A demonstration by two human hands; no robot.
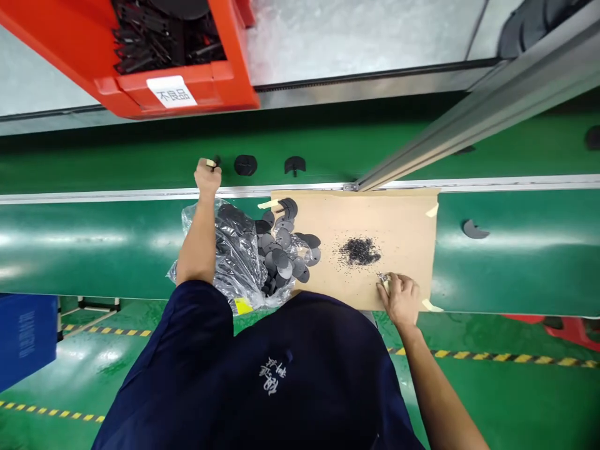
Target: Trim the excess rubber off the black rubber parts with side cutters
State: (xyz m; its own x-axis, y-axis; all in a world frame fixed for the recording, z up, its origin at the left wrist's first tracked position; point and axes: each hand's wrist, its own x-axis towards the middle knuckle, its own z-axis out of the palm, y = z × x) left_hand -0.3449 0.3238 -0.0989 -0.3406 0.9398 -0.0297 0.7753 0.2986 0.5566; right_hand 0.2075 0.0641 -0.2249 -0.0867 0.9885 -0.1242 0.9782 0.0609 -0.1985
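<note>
My left hand (207,175) is stretched out to the green conveyor belt (117,162), fingers closed around a small dark part that is mostly hidden. Two black round parts (245,165) (295,165) lie in a row on the belt just to its right. My right hand (400,298) rests on a brown cardboard sheet (398,225), fingers curled on a small metal tool whose tip shows at the knuckles. A pile of black shavings (359,251) lies on the cardboard ahead of that hand. Several black disc parts (281,247) spill from a clear plastic bag (229,262).
An orange bin (187,87) with a white label holds black parts beyond the belt. A metal rail (469,119) slants across the right. One black part (475,230) lies on the green bench at right. A blue box (25,337) stands low at left.
</note>
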